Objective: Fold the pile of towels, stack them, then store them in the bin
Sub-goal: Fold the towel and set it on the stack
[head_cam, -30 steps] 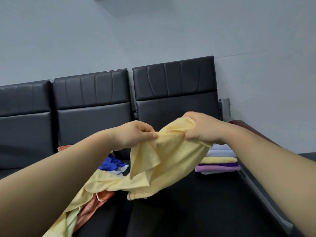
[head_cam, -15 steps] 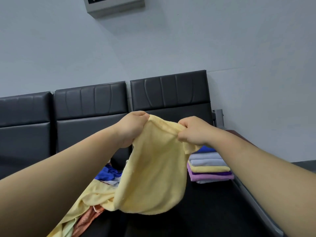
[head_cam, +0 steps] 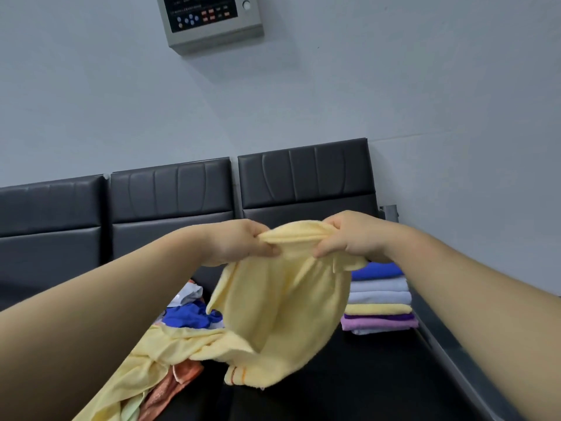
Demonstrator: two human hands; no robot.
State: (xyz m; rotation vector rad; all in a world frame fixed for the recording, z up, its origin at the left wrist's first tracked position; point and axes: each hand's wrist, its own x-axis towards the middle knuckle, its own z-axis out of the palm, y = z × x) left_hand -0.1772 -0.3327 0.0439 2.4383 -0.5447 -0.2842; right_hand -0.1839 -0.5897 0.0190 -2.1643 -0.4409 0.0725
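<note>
hands: our left hand (head_cam: 243,243) and right hand (head_cam: 349,235) pinch the bunched yellow towel (head_cam: 282,308); we should slide apart to find its corners.

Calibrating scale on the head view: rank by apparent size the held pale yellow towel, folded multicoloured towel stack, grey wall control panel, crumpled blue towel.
1. Pale yellow towel, nearest the camera.
2. Grey wall control panel and folded towel stack: alike, unranked; panel cropped at top.
3. Crumpled blue towel, partly hidden.
</note>
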